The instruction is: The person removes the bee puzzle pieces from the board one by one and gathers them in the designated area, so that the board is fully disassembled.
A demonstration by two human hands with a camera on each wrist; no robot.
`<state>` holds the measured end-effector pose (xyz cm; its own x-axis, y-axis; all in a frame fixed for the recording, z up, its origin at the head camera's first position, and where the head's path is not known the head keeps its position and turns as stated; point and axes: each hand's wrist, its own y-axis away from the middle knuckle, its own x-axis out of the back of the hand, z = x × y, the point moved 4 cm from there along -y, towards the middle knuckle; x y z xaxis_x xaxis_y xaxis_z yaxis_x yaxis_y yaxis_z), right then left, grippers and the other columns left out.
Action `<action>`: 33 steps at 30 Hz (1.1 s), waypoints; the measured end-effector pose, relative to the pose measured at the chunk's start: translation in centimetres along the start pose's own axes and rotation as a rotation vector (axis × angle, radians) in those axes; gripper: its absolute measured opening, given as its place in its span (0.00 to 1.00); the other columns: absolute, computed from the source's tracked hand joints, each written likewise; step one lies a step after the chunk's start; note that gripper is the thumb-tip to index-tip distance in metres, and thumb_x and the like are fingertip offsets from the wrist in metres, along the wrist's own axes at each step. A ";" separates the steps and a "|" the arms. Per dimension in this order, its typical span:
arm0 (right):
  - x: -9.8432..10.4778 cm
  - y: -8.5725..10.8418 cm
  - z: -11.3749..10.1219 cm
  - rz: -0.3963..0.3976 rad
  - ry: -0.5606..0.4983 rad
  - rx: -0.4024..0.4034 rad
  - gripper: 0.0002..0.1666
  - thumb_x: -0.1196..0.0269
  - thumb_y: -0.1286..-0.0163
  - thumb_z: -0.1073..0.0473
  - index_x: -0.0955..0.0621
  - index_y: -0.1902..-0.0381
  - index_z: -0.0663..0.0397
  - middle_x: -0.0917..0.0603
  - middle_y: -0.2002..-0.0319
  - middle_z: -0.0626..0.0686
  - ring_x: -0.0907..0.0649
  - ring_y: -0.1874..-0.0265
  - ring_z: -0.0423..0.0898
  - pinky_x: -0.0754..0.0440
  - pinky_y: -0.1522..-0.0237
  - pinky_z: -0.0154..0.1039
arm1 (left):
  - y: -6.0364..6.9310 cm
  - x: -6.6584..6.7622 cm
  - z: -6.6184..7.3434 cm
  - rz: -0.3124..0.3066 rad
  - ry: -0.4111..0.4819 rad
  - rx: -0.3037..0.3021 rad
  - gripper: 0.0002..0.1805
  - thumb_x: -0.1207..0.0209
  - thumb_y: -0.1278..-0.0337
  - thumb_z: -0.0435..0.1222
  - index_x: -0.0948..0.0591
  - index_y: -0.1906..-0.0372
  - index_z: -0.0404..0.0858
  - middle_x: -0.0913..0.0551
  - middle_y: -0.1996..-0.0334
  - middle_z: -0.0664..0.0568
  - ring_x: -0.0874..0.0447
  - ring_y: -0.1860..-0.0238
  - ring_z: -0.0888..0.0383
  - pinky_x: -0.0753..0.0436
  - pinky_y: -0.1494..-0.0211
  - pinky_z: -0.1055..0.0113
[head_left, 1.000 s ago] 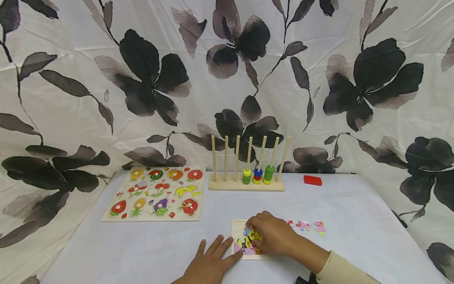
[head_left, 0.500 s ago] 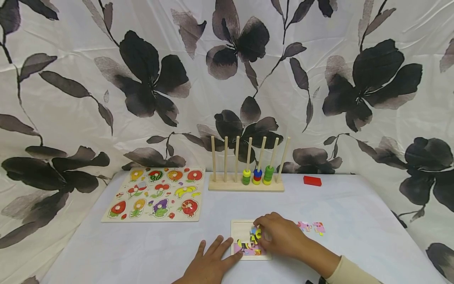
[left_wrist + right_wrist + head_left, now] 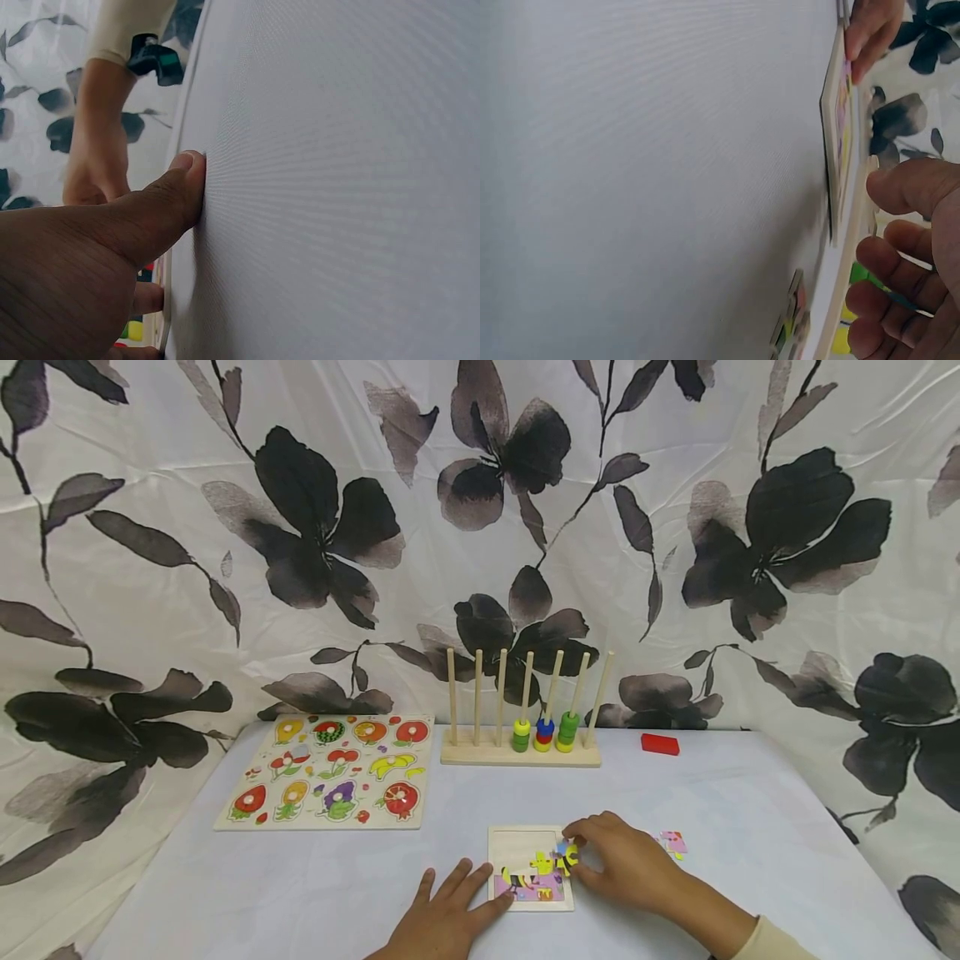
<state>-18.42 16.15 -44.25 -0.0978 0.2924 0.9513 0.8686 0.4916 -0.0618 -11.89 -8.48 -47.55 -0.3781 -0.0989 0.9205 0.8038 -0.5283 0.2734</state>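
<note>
A small square wooden puzzle tray (image 3: pixel 517 842) lies near the table's front, with pink, yellow and black jigsaw pieces (image 3: pixel 532 887) along its bottom. My left hand (image 3: pixel 446 910) has its fingers spread; its thumb rests on the tray's lower left corner and a fingertip touches the left edge. At the tray's right edge my right hand (image 3: pixel 630 864) pinches a blue, yellow and black puzzle piece (image 3: pixel 567 857) between thumb and fingers. A yellow piece (image 3: pixel 542 862) lies just left of it. In the right wrist view, the right hand's fingers (image 3: pixel 881 262) are curled, partly hiding the piece.
Pink loose pieces (image 3: pixel 673 842) lie right of the tray, partly behind the right hand. A wooden fruit puzzle board (image 3: pixel 431 777) lies at the back left. Behind the tray stands a peg stand (image 3: pixel 465 753) with coloured rings, and a red block (image 3: pixel 660 744) is at the back right.
My right hand has moved right across the tray with the blue, yellow and black piece, uncovering the tray's middle and covering more loose pieces. The left hand has stayed put.
</note>
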 end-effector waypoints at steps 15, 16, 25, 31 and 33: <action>0.6 1.8 2.7 0.010 0.000 -0.065 0.23 0.25 0.41 0.53 0.16 0.47 0.40 0.20 0.57 0.33 0.22 0.53 0.35 0.16 0.54 0.40 | 0.0 -0.2 0.0 0.024 0.005 -0.017 0.51 0.43 0.56 0.79 0.32 0.24 0.66 0.41 0.21 0.54 0.44 0.23 0.43 0.41 0.30 0.28; 0.7 2.0 2.9 0.013 0.003 -0.075 0.23 0.25 0.41 0.53 0.16 0.47 0.40 0.21 0.57 0.32 0.23 0.53 0.34 0.17 0.55 0.40 | 0.0 -0.1 0.0 0.025 0.005 -0.018 0.51 0.43 0.56 0.79 0.32 0.24 0.66 0.41 0.21 0.54 0.44 0.23 0.43 0.41 0.31 0.28; 1.3 2.9 4.0 0.027 0.008 -0.090 0.24 0.24 0.42 0.53 0.16 0.47 0.41 0.20 0.57 0.31 0.21 0.51 0.36 0.17 0.51 0.44 | 0.0 -0.1 0.0 0.014 0.002 -0.018 0.52 0.44 0.56 0.80 0.33 0.24 0.66 0.41 0.21 0.54 0.44 0.22 0.43 0.42 0.31 0.28; 1.4 3.4 4.8 0.018 0.013 -0.110 0.25 0.24 0.42 0.52 0.16 0.46 0.42 0.22 0.58 0.31 0.22 0.54 0.35 0.17 0.53 0.41 | 0.0 -0.1 0.0 0.013 -0.003 -0.023 0.52 0.45 0.56 0.80 0.34 0.23 0.65 0.41 0.20 0.54 0.45 0.22 0.43 0.42 0.31 0.27; 1.5 3.6 5.1 0.025 0.015 -0.105 0.24 0.24 0.42 0.52 0.16 0.47 0.42 0.22 0.59 0.31 0.22 0.54 0.35 0.17 0.53 0.41 | 0.0 -0.1 -0.1 0.014 -0.002 -0.025 0.52 0.45 0.56 0.80 0.34 0.23 0.65 0.41 0.20 0.54 0.45 0.22 0.43 0.42 0.31 0.27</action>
<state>-17.90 22.56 -44.57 -0.0689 0.2912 0.9542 0.9169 0.3954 -0.0544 -11.83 -8.53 -47.67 -0.3658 -0.1046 0.9248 0.7971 -0.5482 0.2533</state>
